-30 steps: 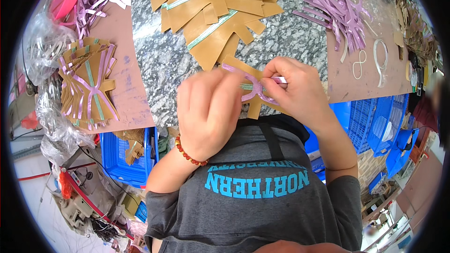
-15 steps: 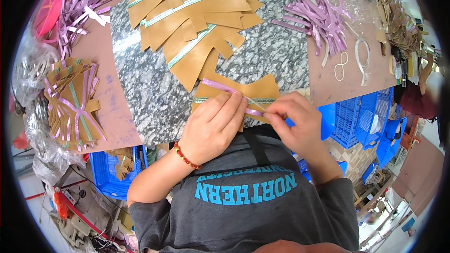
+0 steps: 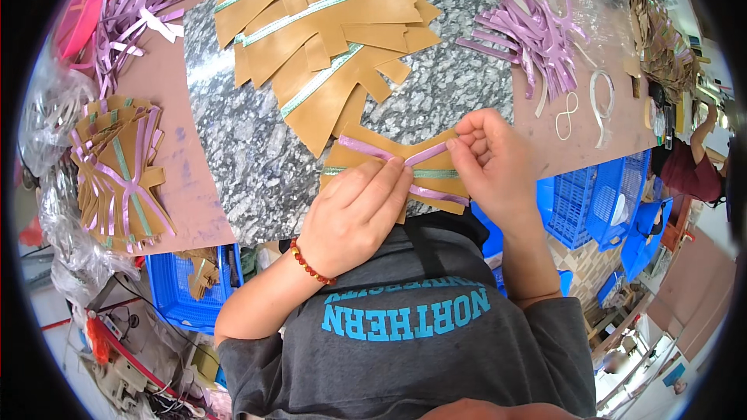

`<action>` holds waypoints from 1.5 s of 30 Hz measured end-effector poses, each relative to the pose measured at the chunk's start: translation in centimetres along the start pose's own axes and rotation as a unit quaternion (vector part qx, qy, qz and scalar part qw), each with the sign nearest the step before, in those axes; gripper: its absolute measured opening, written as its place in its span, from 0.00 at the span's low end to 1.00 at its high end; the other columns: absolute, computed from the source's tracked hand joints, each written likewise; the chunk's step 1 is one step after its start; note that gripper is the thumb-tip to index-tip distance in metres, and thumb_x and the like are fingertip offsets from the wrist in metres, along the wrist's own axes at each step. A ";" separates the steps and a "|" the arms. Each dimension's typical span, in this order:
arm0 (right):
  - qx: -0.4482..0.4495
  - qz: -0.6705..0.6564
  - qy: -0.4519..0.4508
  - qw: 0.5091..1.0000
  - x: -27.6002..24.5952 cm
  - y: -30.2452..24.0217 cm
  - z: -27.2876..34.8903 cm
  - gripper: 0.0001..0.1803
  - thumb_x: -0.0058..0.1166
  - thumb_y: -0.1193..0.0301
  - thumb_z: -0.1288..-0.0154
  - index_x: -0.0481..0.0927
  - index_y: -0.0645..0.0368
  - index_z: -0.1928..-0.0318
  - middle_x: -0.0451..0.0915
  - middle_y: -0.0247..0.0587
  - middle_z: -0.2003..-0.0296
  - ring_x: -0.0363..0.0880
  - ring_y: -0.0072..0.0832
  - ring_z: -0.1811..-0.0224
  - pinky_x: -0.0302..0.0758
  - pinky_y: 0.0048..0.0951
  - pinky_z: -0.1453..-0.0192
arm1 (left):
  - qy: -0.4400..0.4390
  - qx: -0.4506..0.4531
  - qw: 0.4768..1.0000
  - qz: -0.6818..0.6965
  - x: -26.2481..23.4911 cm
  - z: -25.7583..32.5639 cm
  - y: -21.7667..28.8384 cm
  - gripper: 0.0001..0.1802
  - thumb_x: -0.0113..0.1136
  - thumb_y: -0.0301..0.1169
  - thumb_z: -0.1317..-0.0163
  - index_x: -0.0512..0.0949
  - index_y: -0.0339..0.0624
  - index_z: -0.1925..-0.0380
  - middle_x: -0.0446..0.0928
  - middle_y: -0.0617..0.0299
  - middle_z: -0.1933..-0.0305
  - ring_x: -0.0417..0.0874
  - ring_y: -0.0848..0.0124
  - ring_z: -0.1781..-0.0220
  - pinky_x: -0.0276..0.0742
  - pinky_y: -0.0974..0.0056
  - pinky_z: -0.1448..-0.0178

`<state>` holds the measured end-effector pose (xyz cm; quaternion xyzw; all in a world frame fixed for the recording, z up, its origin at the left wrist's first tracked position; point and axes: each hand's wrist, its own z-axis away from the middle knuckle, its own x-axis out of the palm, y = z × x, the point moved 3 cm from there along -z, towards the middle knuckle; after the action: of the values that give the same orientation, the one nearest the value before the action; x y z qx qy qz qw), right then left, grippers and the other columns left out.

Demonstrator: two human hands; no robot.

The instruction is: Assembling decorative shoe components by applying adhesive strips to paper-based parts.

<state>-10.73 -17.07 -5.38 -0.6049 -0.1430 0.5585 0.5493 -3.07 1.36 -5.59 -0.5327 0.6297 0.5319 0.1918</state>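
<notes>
A tan leather-like cut piece (image 3: pixel 447 175) with a green glue stripe lies on the grey speckled stone slab (image 3: pixel 249 163) at the table's near edge. A thin purple strip (image 3: pixel 366 148) is folded across it in a V shape. My left hand (image 3: pixel 354 214), with a red bead bracelet at the wrist, presses its fingers on the strip near the fold. My right hand (image 3: pixel 490 163) pinches the strip's right end at the piece's upper right corner.
A fan of tan cut pieces (image 3: pixel 327 39) lies farther back on the slab. Loose purple strips (image 3: pixel 537 35) lie back right and back left (image 3: pixel 132 8). Finished tan-and-purple pieces (image 3: pixel 117 167) are stacked left. Blue crates (image 3: pixel 599 202) stand beside me; another person (image 3: pixel 692 163) is at far right.
The purple strip, held up in a loop near my chest a second ago, now lies folded across the tan piece. Both hands have moved down onto it.
</notes>
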 end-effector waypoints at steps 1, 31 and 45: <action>-0.001 -0.003 -0.005 1.000 -0.1 -0.1 -0.1 0.07 0.59 0.80 0.38 0.77 0.62 0.60 0.80 0.39 0.70 0.79 0.23 0.76 0.75 0.23 0.72 | 0.009 -0.011 1.000 0.009 0.0 0.0 0.1 0.22 0.63 0.26 0.51 0.82 0.32 0.53 0.80 0.53 0.48 0.81 0.62 0.49 0.80 0.62 0.50; -0.130 0.028 -0.235 0.963 5.2 -6.4 -5.7 0.10 0.61 0.78 0.42 0.81 0.62 0.58 0.83 0.39 0.69 0.83 0.25 0.69 0.80 0.26 0.64 | 0.064 -0.054 0.997 0.002 0.4 1.8 0.3 0.23 0.65 0.28 0.51 0.81 0.36 0.51 0.77 0.57 0.48 0.79 0.63 0.46 0.80 0.58 0.45; -0.183 0.059 -0.172 0.966 5.4 -6.2 -5.2 0.11 0.66 0.75 0.47 0.79 0.62 0.63 0.80 0.42 0.72 0.84 0.33 0.69 0.78 0.31 0.64 | 0.065 -0.055 0.996 0.009 0.5 1.6 0.3 0.23 0.64 0.27 0.51 0.81 0.35 0.51 0.77 0.56 0.49 0.79 0.62 0.47 0.80 0.58 0.46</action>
<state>-1.91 -13.24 -4.24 -0.5971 -0.2994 0.6500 0.3625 -4.04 2.52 -6.48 -0.5704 0.6151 0.5319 0.1160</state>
